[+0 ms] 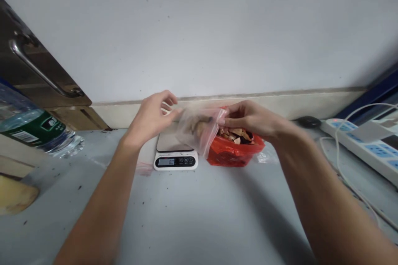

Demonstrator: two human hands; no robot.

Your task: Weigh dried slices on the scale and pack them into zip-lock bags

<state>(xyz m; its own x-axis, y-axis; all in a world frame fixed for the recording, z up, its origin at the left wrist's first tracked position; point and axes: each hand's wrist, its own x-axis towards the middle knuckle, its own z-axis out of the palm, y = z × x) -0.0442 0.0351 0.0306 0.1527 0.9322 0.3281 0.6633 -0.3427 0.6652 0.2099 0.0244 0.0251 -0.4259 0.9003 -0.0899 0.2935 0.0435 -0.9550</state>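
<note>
My right hand [244, 118] pinches a clear zip-lock bag [194, 128] by its pink-edged mouth. Several brownish pieces lie inside the bag, which is tipped sideways and blurred. At its other end is my left hand [155, 114], fingers half curled and apart from the thumb; whether the thumb touches the plastic I cannot tell. Below the bag, a white digital scale [175, 160] shows 0.0 on its display, and the bag hides part of its plate. Just right of the scale, a red plastic bag [231, 155] stands open, full of dried brown and pale pieces.
On the left are a large water bottle [34, 124] with a green label and a yellowish object [17, 194]. A power strip [367, 145] with white cables and a black mouse-like object [308, 122] lie at right. Flat clear plastic [267, 155] lies beside the red bag. A wall [217, 37] rises behind.
</note>
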